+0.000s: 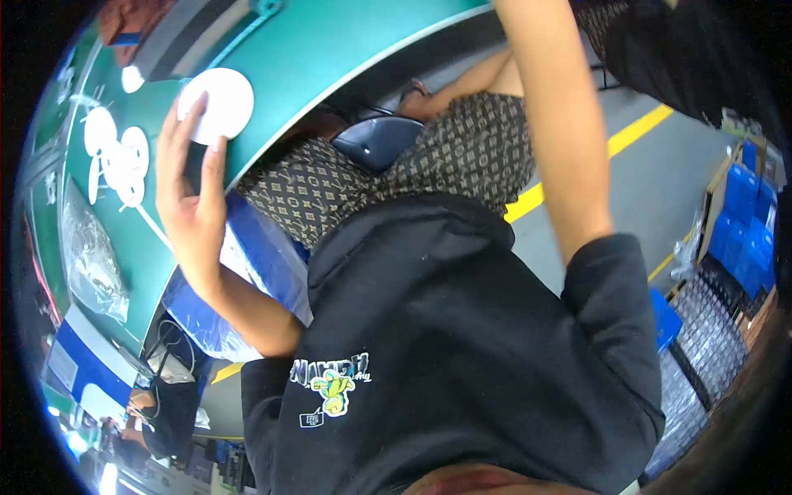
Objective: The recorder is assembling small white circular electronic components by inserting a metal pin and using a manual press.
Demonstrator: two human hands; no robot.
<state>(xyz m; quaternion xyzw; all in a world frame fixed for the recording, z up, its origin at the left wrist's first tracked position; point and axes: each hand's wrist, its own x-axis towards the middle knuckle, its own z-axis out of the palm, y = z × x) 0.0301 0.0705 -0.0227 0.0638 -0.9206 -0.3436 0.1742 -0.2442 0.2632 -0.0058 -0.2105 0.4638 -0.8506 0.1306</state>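
One white disc (227,106) lay at the left hand, over the green table (330,49), toward the table's near edge. Its broad, flat face was turned up toward the camera. The outline was almost round, so neither direction across it was plainly longer.

The left hand (188,213) reached up to the disc from below and to the left, its fingers pointing away from the body. The thumb and forefinger were spread, with a dark gap between them. The forefinger's tip overlapped the left part of the disc's face, and the thumb's tip met the lower rim, so most of the disc showed beyond the grip, up and to the right. Whether the two pinched it or only rested against it, I could not tell. The right forearm (569,157) ran out past the top edge, and the right hand was out of view, so its grip could not be told.

To the left of that hand, well apart from the disc, lay a cluster of white round pieces (100,132); about four could be made out, though glare blurred their edges. One thin white strip (154,227) slanted from them down and to the right. Below the cluster lay one clear plastic bag (92,256), its long axis slanting the same way.
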